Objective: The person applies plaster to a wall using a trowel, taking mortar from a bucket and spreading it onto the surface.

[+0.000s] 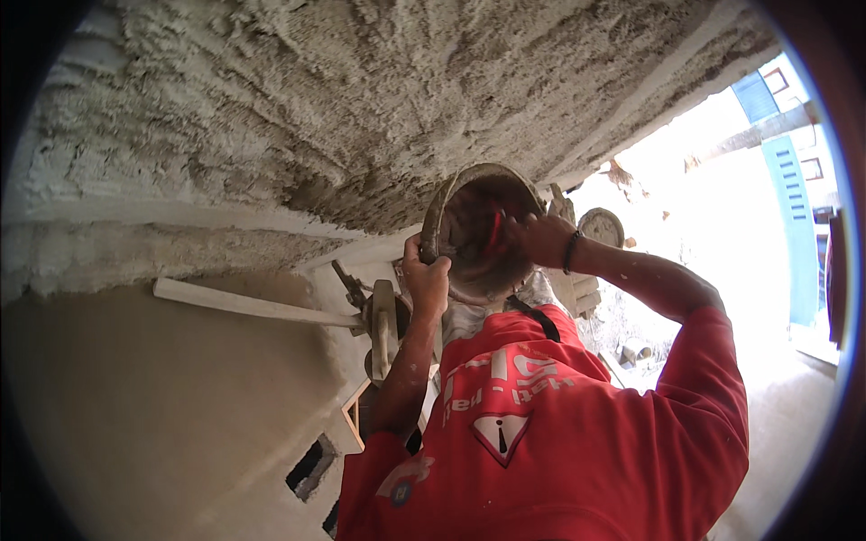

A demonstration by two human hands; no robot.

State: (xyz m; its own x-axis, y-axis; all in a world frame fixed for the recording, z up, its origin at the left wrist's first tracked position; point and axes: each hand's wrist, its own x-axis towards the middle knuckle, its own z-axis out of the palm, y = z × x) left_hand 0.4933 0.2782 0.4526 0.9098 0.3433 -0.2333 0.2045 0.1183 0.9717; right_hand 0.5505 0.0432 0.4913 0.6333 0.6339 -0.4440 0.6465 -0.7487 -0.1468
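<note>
A round, mortar-caked bucket (435, 221) is held tilted in front of my chest, its mouth facing up toward me. My left hand (426, 281) grips its left rim, thumb on the outside and fingers wrapped round the edge. Inside the mouth, on the right side, is my right hand (539, 240), with a dark bracelet at the wrist. Its fingers are curled and somewhat blurred around a red-handled tool (495, 231); the tool's working end is lost in the dark inside. Wet grey material seems to coat the bucket's inner wall.
Rough, ridged plaster (361, 99) spans the upper view close to the bucket. A long pale board (257, 303) juts out left of my forearm, beside wooden pieces (382, 329). Another round mortar-stained container (602, 229) stands beyond my right wrist. A smooth wall (162, 406) lies at left.
</note>
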